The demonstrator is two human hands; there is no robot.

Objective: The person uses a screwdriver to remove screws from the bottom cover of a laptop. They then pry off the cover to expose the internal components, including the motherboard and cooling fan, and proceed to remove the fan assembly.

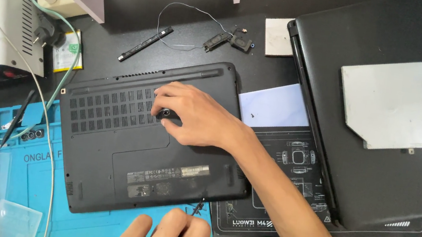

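- So the black laptop base (149,143) lies upside-down, near edge overhanging the blue mat (47,184), little room around.
- Right hand (195,116) rests on its vents, fingers curled together.
- Left hand (170,234) pinches a small screwdriver (199,209) at that edge.
- Vent slots, label strip, matte black.

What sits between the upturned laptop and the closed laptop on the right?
Head view: a pale blue sheet lies between the upturned laptop and closed laptop, with the right forearm crossing below.

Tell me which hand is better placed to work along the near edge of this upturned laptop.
Left, probably. The left hand already grips a thin tool whose tip sits at the near edge of the laptop. The right hand rests farther up, beside the vent slots.
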